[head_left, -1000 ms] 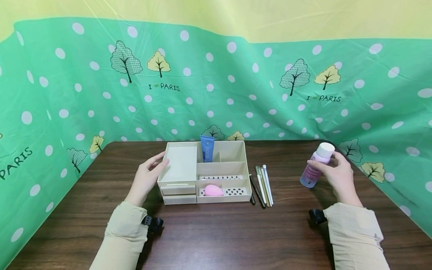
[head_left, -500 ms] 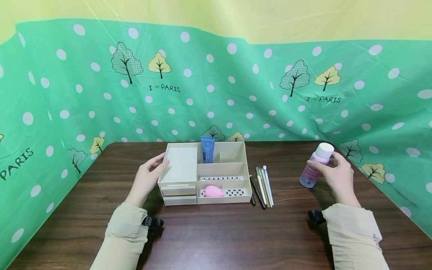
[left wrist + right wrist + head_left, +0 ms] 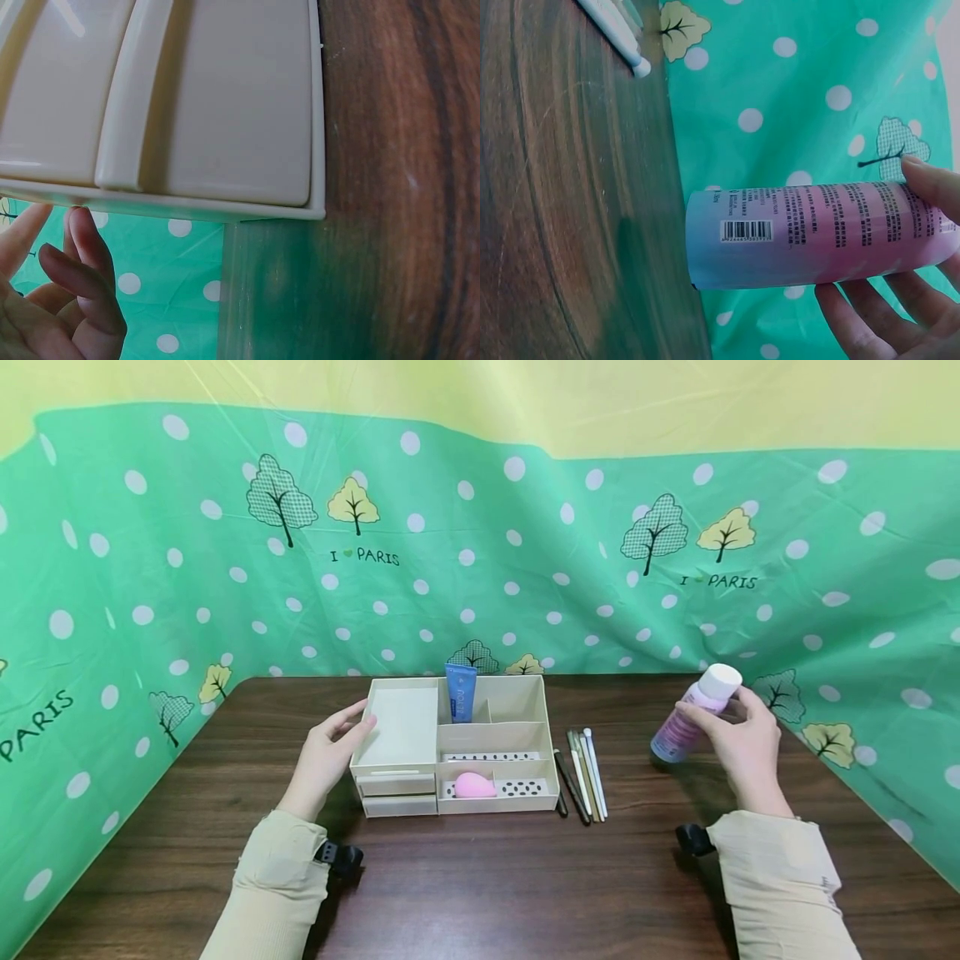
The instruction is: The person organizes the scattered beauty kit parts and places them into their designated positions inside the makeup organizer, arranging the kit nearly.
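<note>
My right hand (image 3: 746,747) grips a pink-to-blue bottle (image 3: 684,727) with a white cap (image 3: 720,681), fingers on one side and thumb on the other. The bottle leans, cap toward the right, its base close over the table. In the right wrist view the bottle (image 3: 817,236) shows a barcode and small print. At the left side of a cream desktop organizer (image 3: 405,722), my left hand (image 3: 326,756) touches the wall with relaxed fingers, thumb at the top edge. A blue tube (image 3: 461,693) stands in a back compartment; a pink makeup sponge (image 3: 475,785) lies in a front one.
Several slim brushes or pens (image 3: 588,777), dark, white and olive, lie just right of the organizer. Two drawers (image 3: 397,793) are closed at its front left. A green dotted cloth (image 3: 465,527) hangs behind the dark wooden table (image 3: 487,885).
The right hand has shifted slightly left and away from me with the bottle, which leans more and now sits a little higher. The left hand and organizer have not moved.
</note>
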Demonstrator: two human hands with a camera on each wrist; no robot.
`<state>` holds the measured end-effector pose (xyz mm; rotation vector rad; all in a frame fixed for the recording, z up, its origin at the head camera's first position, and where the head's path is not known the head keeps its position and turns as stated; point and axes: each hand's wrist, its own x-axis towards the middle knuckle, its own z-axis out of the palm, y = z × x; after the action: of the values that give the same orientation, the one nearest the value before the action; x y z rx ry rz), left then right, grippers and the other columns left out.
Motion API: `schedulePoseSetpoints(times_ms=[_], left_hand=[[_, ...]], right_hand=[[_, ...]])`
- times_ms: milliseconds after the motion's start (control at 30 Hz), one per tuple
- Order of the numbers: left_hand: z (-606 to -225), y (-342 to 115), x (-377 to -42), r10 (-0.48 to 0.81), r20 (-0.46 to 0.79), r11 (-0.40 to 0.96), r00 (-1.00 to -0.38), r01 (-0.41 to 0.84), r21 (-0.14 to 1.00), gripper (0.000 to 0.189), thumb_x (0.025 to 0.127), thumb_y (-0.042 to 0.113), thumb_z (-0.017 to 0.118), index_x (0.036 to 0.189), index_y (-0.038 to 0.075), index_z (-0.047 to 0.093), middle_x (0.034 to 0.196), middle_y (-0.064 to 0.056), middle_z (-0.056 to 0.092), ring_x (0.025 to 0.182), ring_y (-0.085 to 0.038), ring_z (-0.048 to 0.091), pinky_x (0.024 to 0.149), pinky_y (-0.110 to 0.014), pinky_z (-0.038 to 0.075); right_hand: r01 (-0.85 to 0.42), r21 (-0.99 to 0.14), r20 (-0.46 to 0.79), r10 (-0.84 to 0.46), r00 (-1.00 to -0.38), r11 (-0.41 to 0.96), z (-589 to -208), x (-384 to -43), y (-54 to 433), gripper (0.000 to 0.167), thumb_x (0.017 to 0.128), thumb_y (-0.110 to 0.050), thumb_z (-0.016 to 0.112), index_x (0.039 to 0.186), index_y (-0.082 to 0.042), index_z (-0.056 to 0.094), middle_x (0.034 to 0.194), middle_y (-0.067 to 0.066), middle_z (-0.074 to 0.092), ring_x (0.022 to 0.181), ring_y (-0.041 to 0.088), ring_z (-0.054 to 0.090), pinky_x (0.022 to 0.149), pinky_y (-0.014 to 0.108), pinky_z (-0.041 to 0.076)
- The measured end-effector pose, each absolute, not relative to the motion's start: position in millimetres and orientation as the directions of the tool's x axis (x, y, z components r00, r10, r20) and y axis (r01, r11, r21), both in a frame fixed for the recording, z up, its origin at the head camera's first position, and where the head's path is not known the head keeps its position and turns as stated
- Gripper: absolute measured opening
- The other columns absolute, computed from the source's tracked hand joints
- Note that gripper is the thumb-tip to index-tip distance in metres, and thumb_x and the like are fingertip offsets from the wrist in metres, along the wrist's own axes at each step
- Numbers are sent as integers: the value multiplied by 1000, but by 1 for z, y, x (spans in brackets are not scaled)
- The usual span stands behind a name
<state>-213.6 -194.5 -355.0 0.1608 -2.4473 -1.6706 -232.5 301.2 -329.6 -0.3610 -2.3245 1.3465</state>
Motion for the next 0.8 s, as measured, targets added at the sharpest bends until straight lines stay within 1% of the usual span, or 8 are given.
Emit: schedulePoseSetpoints(times_ms=[100,200,267,367,500,700,800], left_hand=[[-355,-195,-214,-185,85,366,-979,12,931,50,97,41,61,142,20,56,114,-17,61,73,-11,52,65,-25,45],[-356,-195,-214,-185,86,365,-979,13,931,49,97,41,61,141,20,57,113,-16,61,72,-11,52,64,-25,45],[-356,-195,-214,-186,86,364,-979,13,931,49,97,41,61,141,20,57,112,-16,61,72,-11,52,64,-24,45],[-356,-195,-214,-187,84,361,-979,11,933,49,97,40,61,141,20,57,112,-16,61,71,-10,51,63,-24,45],[-356,-195,-214,-189,82,358,-979,9,934,49,97,40,61,141,20,57,112,-15,61,70,-10,51,62,-24,45],[-356,-195,-214,-188,82,354,-979,10,935,50,97,41,62,141,20,57,111,-14,61,66,-8,50,60,-24,45],[-356,-195,-214,-187,85,355,-979,13,935,50,97,41,62,141,20,57,111,-14,61,66,-9,50,60,-24,45]], right_hand=[[9,-873,235,437,-868,487,-328,-233,298,59,81,-43,80,133,-23,57,106,-22,53,95,-3,49,73,15,42],[1,-878,241,444,-863,479,-327,-234,295,62,81,-42,80,136,-22,57,113,-15,56,96,-3,50,74,16,42],[-12,-884,247,444,-861,468,-326,-234,292,61,81,-41,81,135,-22,58,116,-12,58,96,-3,50,74,16,42],[-31,-893,254,446,-858,449,-324,-234,288,57,81,-38,82,132,-23,59,110,-15,59,95,-4,52,74,16,42],[-55,-909,248,430,-868,414,-321,-233,282,54,83,-34,80,132,-24,58,104,-23,55,96,-2,51,75,15,42],[-86,-937,227,404,-886,338,-319,-232,276,49,87,-30,77,130,-27,56,105,-22,55,99,0,50,75,13,43],[-116,-959,216,400,-891,260,-316,-231,273,48,86,-28,79,128,-26,57,107,-19,57,100,2,52,75,11,44]])
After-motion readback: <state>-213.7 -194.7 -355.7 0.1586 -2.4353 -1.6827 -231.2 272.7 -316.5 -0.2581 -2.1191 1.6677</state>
